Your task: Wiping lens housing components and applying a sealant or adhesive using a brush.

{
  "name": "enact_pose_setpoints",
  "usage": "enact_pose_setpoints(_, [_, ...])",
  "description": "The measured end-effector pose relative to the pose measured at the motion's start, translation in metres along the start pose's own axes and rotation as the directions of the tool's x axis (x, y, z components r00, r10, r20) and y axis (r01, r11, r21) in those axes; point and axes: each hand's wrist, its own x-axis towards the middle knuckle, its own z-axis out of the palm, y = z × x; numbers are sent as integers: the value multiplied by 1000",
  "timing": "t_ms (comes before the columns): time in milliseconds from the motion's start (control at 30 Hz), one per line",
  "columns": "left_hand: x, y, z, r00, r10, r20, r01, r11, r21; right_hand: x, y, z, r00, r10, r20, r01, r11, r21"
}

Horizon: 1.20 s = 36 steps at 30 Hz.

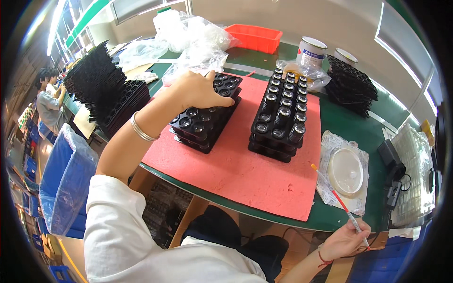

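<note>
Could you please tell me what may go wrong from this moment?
The left hand is on the left tray stack; an uneven push might shift its trays.
Some parts stand high in the right tray stack, so a bump could dislodge them.
The brush in the right hand points toward the pink mat; a wet tip might mark it.

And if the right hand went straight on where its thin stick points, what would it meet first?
The thin stick in the right hand would likely reach the black trays holding cylinders; depth is unclear, so perhaps the pink mat first.
</note>
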Motion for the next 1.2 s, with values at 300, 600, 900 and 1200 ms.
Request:
enact_pose_setpoints(300, [6, -5, -9, 999, 37, 31, -37, 999, -11, 3, 2, -4, 999, 31, -12, -30, 997, 74])
enact_pose_setpoints(600, [28, 0, -18, 998, 47, 31, -46, 999, -23, 3, 3, -9, 999, 42, 1, -42, 998, 44])
enact_pose_setpoints(900, [39, -3, -13, 984, 132, 116, -128, 991, -46, 2, 4, -10, 999, 43, 29, -44, 998, 42])
enact_pose_setpoints(1200, [35, -3, -12, 994, 89, 65, -83, 993, -83, 2, 4, -12, 999, 48, 15, -49, 997, 66])
